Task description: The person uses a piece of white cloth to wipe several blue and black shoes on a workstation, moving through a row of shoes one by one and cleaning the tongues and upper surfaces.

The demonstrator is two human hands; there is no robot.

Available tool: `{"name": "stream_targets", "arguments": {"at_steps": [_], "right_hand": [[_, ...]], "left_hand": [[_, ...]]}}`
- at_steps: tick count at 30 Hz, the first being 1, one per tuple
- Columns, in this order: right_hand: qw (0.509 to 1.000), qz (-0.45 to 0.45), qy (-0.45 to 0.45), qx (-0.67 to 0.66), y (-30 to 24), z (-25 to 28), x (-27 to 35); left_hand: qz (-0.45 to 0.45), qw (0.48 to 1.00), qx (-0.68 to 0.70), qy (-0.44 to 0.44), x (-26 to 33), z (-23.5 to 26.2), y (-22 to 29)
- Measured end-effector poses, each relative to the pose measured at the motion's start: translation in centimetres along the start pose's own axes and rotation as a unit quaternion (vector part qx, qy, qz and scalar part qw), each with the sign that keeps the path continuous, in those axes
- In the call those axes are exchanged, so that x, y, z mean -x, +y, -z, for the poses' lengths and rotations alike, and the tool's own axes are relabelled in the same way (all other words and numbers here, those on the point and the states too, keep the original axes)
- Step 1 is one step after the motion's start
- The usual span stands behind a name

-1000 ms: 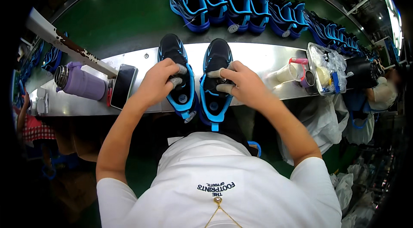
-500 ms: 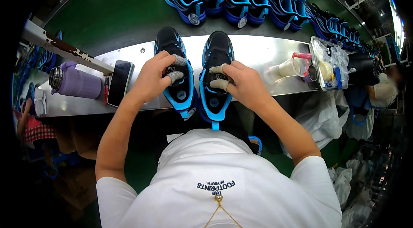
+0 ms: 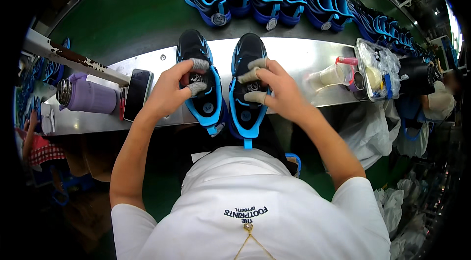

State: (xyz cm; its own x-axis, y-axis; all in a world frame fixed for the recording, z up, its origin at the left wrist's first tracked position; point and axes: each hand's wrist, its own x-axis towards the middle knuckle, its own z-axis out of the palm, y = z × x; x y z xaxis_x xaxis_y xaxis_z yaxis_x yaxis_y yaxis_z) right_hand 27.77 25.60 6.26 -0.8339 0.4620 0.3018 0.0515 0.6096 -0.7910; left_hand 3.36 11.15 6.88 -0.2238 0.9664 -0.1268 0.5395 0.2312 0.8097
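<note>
Steel bench [image 3: 289,56] — green floor [image 3: 158,191]

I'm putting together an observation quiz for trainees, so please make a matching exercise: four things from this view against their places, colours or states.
1. Bottle
2. Phone
3. Left hand
4. Tray

A. Dark-screened
B. On the right, holding clear plastic
C. Purple
D. Fingers at a shoe

Pairs: 1-C, 2-A, 3-D, 4-B
</note>
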Motion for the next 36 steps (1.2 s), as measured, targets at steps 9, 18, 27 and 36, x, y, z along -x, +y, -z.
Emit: {"name": "stream_targets", "arguments": {"at_steps": [9,18,27,36], "right_hand": [[0.998,-0.022,-0.022,0.060,-0.3,-0.5,0.7],[0.997,-0.015,-0.050,0.050,0.1,-0.4,0.3],[0.989,-0.009,-0.147,-0.015,-3.2,2.6,-0.4],[0.785,-0.270,-0.338,-0.444,-6.1,2.7,-0.3]], "left_hand": [[0.010,1.000,0.015,0.024,0.0,-0.4,-1.3],[0.003,0.999,0.032,0.039,0.3,-0.3,0.3],[-0.202,0.969,-0.142,0.005,0.4,-1.8,7.9],[-0.324,0.902,-0.265,0.106,0.6,-4.9,8.7]]}}
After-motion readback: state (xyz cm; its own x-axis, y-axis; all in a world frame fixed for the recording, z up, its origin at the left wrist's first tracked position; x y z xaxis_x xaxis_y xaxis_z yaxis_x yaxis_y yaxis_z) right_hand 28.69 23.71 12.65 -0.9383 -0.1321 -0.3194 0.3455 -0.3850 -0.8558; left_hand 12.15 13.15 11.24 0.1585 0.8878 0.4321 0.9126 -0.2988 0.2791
